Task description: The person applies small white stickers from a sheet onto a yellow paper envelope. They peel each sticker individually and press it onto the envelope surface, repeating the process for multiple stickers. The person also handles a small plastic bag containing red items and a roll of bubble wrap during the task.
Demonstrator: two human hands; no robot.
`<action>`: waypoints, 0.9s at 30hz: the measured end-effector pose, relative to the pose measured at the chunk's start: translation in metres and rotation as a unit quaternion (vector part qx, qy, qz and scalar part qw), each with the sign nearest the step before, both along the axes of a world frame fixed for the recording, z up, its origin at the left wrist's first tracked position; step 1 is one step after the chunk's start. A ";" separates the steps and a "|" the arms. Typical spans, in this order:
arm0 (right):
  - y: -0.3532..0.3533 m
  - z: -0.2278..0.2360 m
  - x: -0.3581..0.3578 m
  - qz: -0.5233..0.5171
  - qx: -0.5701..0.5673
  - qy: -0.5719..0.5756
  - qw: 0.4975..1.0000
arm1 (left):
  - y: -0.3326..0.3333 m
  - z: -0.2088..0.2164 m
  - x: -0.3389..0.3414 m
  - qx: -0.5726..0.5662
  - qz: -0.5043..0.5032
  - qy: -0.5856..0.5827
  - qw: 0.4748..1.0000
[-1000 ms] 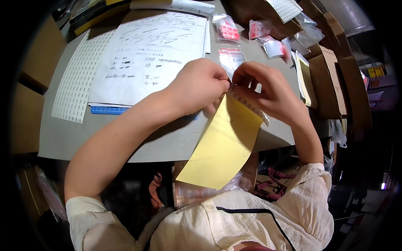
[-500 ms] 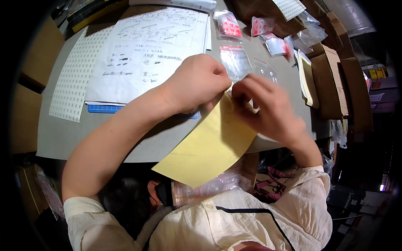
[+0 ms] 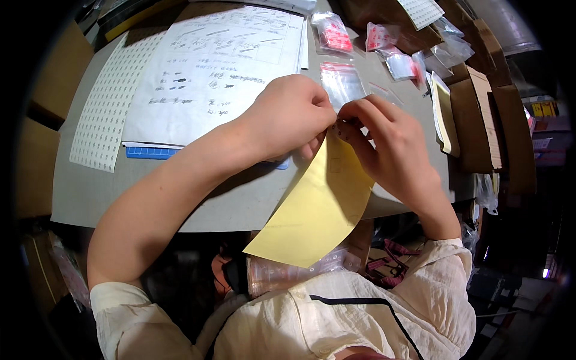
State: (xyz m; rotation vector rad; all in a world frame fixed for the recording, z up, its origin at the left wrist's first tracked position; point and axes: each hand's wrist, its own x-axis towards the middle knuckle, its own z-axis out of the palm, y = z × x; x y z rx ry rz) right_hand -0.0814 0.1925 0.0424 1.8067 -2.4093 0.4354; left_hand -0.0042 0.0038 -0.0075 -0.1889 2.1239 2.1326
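Observation:
A yellow sheet of paper (image 3: 315, 210) hangs from my left hand (image 3: 295, 114), its lower end curving out past the table's front edge. My left fingers are closed on its upper end. Close against them, my right hand (image 3: 390, 138) is pinched at the sheet's top corner; whatever lies between its fingertips is too small to make out. Just beyond both hands lies a clear zip bag (image 3: 341, 81) with a red strip along its top. Another clear bag (image 3: 384, 93) is partly covered by my right hand.
Handwritten papers (image 3: 198, 78) rest over a blue board (image 3: 147, 153), beside a white sheet of small printed labels (image 3: 99, 117). Red-and-clear bag packs (image 3: 333, 33) lie at the back. An open cardboard box (image 3: 474, 114) stands right. Clear bags (image 3: 327, 264) are piled below the table edge.
My right hand has drawn in to the left hand's fingertips, its fingers now pinched together. The yellow sheet's lower end has swung right. Part of the second clear bag is now covered.

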 end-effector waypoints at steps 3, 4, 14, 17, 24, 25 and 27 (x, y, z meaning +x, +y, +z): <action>-0.001 0.000 0.002 0.013 -0.015 0.044 0.999 | -0.001 0.002 0.001 -0.004 -0.001 -0.006 1.000; -0.001 0.000 0.001 0.023 -0.022 0.057 0.998 | -0.001 0.002 0.000 -0.005 -0.002 -0.006 1.000; -0.018 0.035 -0.088 0.004 0.100 -0.139 0.985 | 0.000 -0.001 -0.001 -0.078 -0.014 0.028 0.996; -0.041 0.023 -0.115 0.010 0.204 -0.072 0.976 | -0.002 -0.004 0.001 -0.074 -0.009 0.021 0.997; -0.037 0.013 -0.142 -0.167 0.257 -0.088 0.948 | -0.001 0.006 0.004 -0.108 -0.021 0.018 0.994; -0.033 0.011 -0.145 -0.184 0.282 -0.121 0.934 | -0.002 0.006 0.006 -0.116 -0.021 0.017 0.993; -0.010 0.018 -0.160 -0.232 0.327 -0.176 0.899 | 0.000 0.008 0.002 -0.123 -0.027 0.032 0.991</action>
